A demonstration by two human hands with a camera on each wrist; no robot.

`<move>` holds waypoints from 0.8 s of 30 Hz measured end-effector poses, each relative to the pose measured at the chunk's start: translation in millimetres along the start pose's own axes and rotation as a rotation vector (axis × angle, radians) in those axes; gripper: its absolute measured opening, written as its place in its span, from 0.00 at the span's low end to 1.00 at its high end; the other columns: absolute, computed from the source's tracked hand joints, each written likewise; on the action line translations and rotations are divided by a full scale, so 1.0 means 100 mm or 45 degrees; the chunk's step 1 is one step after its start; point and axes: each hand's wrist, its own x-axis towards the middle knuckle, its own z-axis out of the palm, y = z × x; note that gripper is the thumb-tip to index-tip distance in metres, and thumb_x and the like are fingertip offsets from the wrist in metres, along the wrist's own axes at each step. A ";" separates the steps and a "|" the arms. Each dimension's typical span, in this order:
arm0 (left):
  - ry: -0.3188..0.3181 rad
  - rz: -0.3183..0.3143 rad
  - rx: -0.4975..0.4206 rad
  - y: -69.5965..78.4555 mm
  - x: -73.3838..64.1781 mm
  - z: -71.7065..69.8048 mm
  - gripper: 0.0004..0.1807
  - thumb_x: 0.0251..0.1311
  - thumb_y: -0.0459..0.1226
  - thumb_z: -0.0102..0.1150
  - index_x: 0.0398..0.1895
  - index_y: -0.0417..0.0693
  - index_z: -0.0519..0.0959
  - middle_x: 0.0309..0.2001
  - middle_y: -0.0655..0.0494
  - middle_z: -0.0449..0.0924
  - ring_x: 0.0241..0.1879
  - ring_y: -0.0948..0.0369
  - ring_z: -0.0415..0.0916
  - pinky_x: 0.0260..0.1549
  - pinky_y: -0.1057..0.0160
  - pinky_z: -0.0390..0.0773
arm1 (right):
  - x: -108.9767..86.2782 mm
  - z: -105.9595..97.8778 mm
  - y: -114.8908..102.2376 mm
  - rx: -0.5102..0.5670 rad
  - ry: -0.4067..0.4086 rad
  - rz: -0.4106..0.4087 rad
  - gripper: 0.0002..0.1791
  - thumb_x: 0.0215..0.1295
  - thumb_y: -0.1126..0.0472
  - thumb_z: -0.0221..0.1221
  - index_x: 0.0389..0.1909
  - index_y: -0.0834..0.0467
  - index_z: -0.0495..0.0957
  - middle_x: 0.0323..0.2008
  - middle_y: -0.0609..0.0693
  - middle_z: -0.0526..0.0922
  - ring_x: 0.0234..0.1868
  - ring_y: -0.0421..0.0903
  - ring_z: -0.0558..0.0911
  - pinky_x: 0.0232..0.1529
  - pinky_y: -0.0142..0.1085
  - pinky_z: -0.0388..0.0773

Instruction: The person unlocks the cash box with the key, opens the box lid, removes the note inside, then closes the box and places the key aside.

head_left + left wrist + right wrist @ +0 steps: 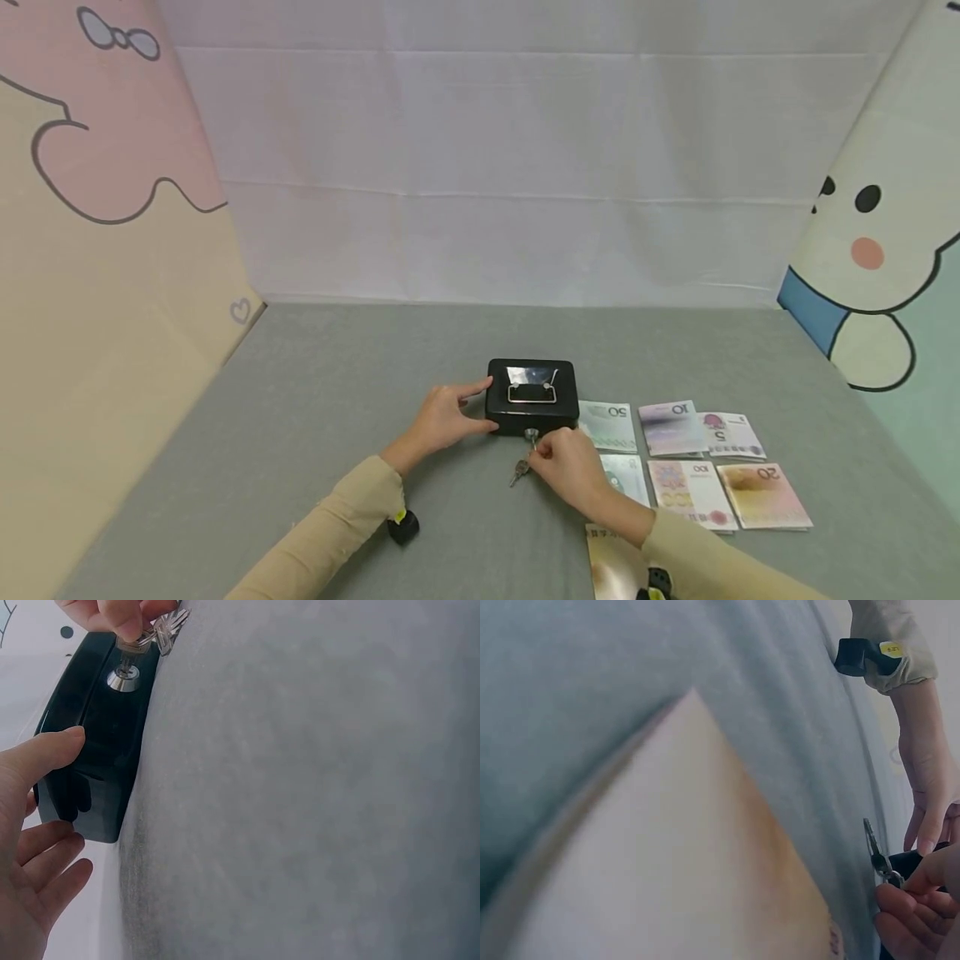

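A small black cash box (531, 419) with a folding wire handle (532, 393) on its lid stands on the grey cloth, its lid down. My left hand (442, 421) holds the box's left end, thumb by the front corner and index finger by the back one. The other fingers (52, 851) lie against that end. With my right hand (572, 467) I pinch a key (133, 646) at the round silver lock (124, 679) on the front. A second key (519, 472) dangles from the same ring. In the right wrist view my right hand mostly hides the box.
Stacks of banknotes lie right of the box: a green 50 (609, 425), a purple 10 (671, 427), a 5 (729, 435), a 100 (692, 492) and a 20 (767, 496). A brownish stack (611, 562) lies under my right forearm. A white curtain (517, 167) hangs behind the table.
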 end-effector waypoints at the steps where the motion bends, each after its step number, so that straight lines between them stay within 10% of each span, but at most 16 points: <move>1: 0.001 0.000 0.002 0.00 0.00 0.00 0.36 0.37 0.45 0.73 0.56 0.53 0.74 0.11 0.56 0.69 0.29 0.61 0.79 0.42 0.58 0.78 | 0.00 0.00 0.01 0.020 -0.006 0.014 0.20 0.43 0.69 0.60 0.01 0.51 0.66 0.04 0.34 0.58 0.09 0.30 0.55 0.12 0.24 0.50; 9: 0.050 0.017 -0.008 -0.01 0.00 0.02 0.35 0.35 0.44 0.75 0.54 0.52 0.76 0.43 0.41 0.80 0.43 0.55 0.79 0.40 0.58 0.79 | 0.00 0.03 0.06 0.140 -0.020 0.117 0.09 0.44 0.66 0.64 0.10 0.54 0.79 0.06 0.39 0.72 0.08 0.31 0.66 0.10 0.26 0.61; 18: 0.034 0.024 -0.028 -0.03 0.01 0.02 0.36 0.36 0.43 0.74 0.55 0.51 0.75 0.23 0.45 0.79 0.43 0.55 0.78 0.41 0.58 0.79 | 0.01 0.07 -0.01 -0.020 -0.006 -0.005 0.23 0.39 0.69 0.60 -0.01 0.50 0.58 0.05 0.35 0.52 0.09 0.30 0.51 0.11 0.24 0.44; 24: 0.028 0.018 -0.011 -0.02 0.00 0.01 0.36 0.36 0.44 0.74 0.55 0.52 0.75 0.11 0.56 0.70 0.41 0.55 0.79 0.40 0.57 0.79 | -0.03 0.05 -0.02 0.020 -0.036 0.000 0.21 0.41 0.67 0.61 -0.01 0.50 0.64 0.03 0.34 0.58 0.08 0.29 0.55 0.10 0.23 0.49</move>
